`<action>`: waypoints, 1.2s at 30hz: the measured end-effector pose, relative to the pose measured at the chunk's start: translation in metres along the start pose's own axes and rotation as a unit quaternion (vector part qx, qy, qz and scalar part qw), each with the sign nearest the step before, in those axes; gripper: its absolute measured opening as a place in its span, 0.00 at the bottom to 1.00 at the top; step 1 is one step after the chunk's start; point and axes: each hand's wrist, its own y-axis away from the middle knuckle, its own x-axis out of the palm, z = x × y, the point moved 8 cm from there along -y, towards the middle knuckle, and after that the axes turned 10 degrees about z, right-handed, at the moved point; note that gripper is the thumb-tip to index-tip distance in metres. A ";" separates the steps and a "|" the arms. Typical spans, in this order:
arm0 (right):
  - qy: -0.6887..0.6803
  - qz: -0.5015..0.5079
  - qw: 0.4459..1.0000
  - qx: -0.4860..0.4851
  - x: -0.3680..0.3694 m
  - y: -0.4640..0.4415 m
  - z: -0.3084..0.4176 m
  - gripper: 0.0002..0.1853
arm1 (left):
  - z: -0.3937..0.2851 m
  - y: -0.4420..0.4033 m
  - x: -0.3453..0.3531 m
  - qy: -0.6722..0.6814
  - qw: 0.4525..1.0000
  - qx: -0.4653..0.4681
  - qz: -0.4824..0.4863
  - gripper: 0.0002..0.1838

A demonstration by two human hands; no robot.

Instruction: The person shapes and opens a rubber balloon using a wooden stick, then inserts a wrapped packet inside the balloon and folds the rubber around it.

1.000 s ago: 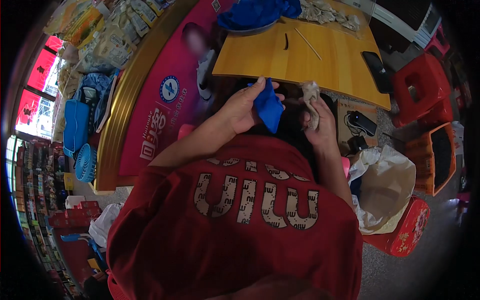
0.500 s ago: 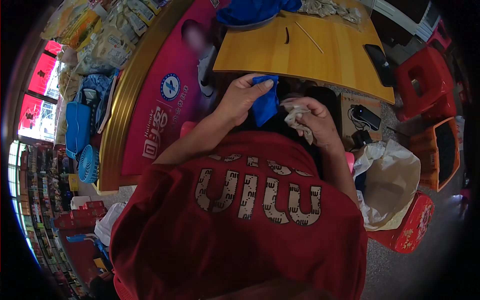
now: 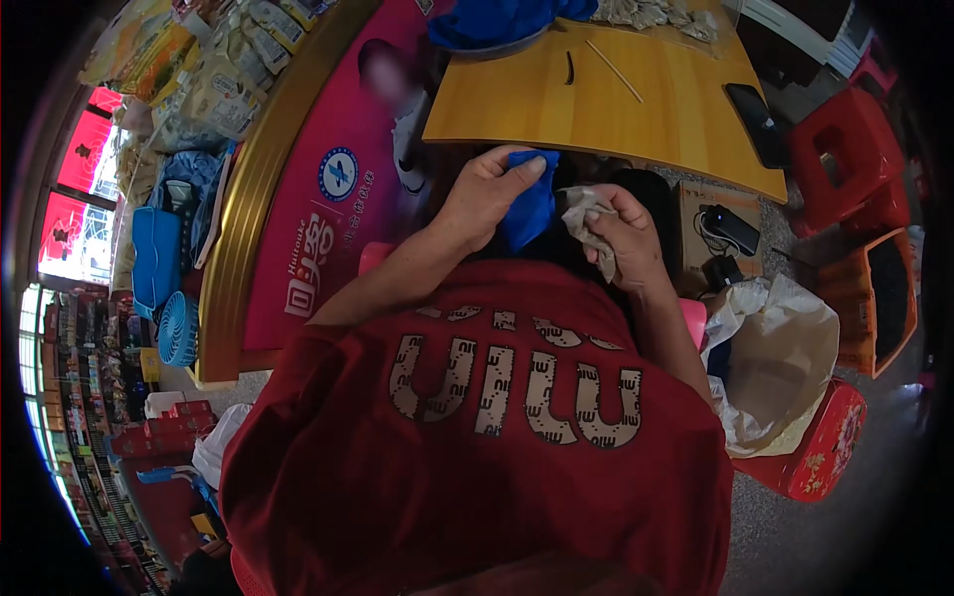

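Note:
Pinched between the thumb and fingers of my left hand (image 3: 487, 194) is a small blue piece of fabric (image 3: 532, 211), which hangs down just in front of the table edge. My right hand (image 3: 631, 236), a short way to the right, is closed on a crumpled beige piece of thin material (image 3: 584, 214); whether it is cloth or paper I cannot tell. The blue and beige pieces are apart. Both hands are above my lap.
On the wooden table (image 3: 556, 104) lie a thin stick (image 3: 614, 72), a short dark curved strip (image 3: 569, 69), a phone (image 3: 757, 126) and blue fabric (image 3: 497, 25). To my right are a white-lined bag (image 3: 780, 372), an orange crate (image 3: 865, 318) and red stools (image 3: 845, 149).
The beige piece has shifted and turned slightly in my right hand, with its fingers moved a little. The blue piece has folded slightly, while my left hand stays nearly in place.

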 end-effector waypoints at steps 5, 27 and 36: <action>-0.027 -0.125 0.990 -0.057 -0.026 -0.001 -0.002 0.08 | -0.001 0.000 0.001 -0.002 1.000 0.021 -0.001 0.11; 0.093 -0.119 0.987 -0.047 -0.021 -0.003 -0.002 0.10 | 0.014 -0.003 -0.003 0.032 0.998 -0.038 -0.026 0.10; 0.054 -0.045 0.997 0.021 -0.004 -0.003 -0.012 0.07 | 0.012 -0.002 0.007 -0.047 0.999 -0.021 0.005 0.12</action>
